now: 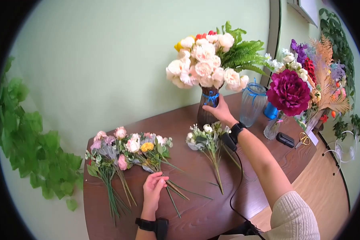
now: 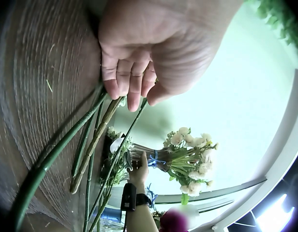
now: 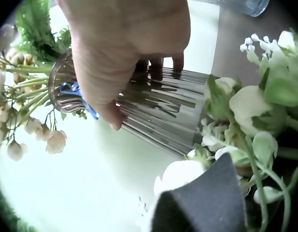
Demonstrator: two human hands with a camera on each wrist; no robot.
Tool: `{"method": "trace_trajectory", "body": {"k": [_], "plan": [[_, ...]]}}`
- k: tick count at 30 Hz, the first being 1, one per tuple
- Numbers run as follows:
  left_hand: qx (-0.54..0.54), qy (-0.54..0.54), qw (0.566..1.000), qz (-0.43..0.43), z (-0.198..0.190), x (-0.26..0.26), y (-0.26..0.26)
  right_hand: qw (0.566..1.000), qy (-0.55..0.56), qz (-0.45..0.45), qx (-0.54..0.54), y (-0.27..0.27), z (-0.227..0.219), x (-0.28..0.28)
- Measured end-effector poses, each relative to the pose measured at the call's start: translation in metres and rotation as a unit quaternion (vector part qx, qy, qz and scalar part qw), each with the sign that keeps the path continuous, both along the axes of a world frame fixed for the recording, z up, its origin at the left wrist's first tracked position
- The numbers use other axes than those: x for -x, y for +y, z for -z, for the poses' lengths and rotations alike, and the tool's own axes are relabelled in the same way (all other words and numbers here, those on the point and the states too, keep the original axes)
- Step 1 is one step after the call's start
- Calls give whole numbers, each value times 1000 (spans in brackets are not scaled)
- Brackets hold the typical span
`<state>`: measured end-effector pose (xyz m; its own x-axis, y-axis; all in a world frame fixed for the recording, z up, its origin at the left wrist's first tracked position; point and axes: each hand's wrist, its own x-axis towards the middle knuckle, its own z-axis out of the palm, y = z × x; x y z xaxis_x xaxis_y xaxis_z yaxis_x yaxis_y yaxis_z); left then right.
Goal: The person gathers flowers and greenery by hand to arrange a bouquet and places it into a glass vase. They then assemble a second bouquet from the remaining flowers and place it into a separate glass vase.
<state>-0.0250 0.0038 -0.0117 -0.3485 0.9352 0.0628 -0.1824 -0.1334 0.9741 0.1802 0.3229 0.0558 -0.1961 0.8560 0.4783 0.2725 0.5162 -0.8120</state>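
Observation:
My right hand [image 1: 221,111] grips a dark ribbed glass vase [image 1: 206,116] at its side, thumb and fingers round the wall. A blue ribbon bow [image 1: 210,97] is tied at its neck, and pale pink and white flowers [image 1: 204,60] with green fern fill its top. My left hand [image 1: 153,188] hovers over the stems [image 1: 176,188] of a flower bunch, fingers loosely bent, fingertips right at the stems in the left wrist view. That bunch carries a yellow bloom [image 1: 147,147] and pink and white ones. A white-flowered sprig bunch [image 1: 206,138] lies below the vase, partly behind my right wrist.
Another flower bunch [image 1: 104,160] lies at the table's left. Right of the vase stand a clear blue-tinted vase [image 1: 253,104], a blue ribbon spool [image 1: 270,111] and a small vase [image 1: 273,127] with a magenta bloom [image 1: 290,92]. Scissors [image 1: 304,139] and a black case [image 1: 285,139] lie near the right edge.

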Motion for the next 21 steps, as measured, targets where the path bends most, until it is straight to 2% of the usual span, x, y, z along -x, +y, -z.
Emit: {"method": "trace_trajectory", "body": {"k": [3,5,8,13,15,17,19,21], "plan": [[7,10,1000,7,1,1,1,995,-27,72,-57,5,7,5],[9,0,1000,4,-2,0,0,980,-82,167,-69,1,6,11],[8,2,1000,6,-3,0,0,973,-90,208,-52,5,4,14],[6,4,1000,12,-2,2,1,977,-110,178,-45,6,6,2],[7,18,1000,15,-1,2,1,956,-122,248,-100,-4,19,-2],[9,16,1000,14,1,2,1,966,-98,220,-96,-42,12,-11],[13,13,1000,-1,3,3,1,972,-97,155,-146,-73,11,-22],[0,20,1000,13,5,4,1,990,-127,36,-56,-101,4,-31]]}}
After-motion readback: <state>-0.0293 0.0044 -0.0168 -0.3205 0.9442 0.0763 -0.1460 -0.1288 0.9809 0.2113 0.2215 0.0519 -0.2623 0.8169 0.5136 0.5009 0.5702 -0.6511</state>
